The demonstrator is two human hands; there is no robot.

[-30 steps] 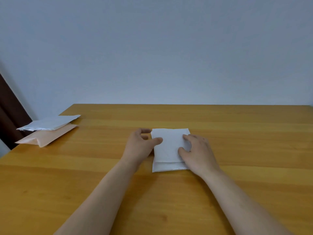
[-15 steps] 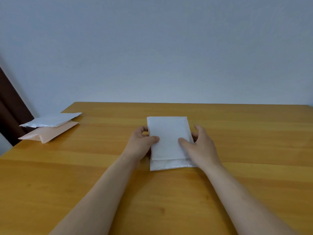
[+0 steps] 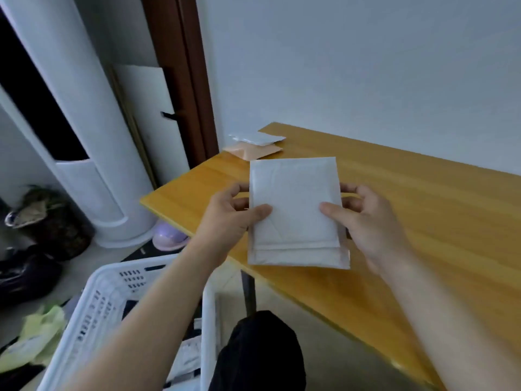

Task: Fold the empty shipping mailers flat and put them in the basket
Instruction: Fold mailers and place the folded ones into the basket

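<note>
Tabletop (image 3: 423,221): wooden, two more mailers (image 3: 255,143) at its far-left corner.
Basket (image 3: 95,289): white, on the floor, lower left.
Left hand (image 3: 228,218): fingers clamped on the folded mailer (image 3: 294,213), held above the tabletop edge.
Right hand (image 3: 369,221): fingers pinch its other side.
Risk: fold could spring open when released.
Change: mailer has left the tabletop; view swung toward the basket.

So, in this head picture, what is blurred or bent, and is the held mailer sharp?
Head view: the mailer is fairly sharp, its layered lower edge visible; the left hand and right hand are clear, but the forearms and basket are smeared; the wide lens tilts the table and door frame; light is soft, without glare.
</note>
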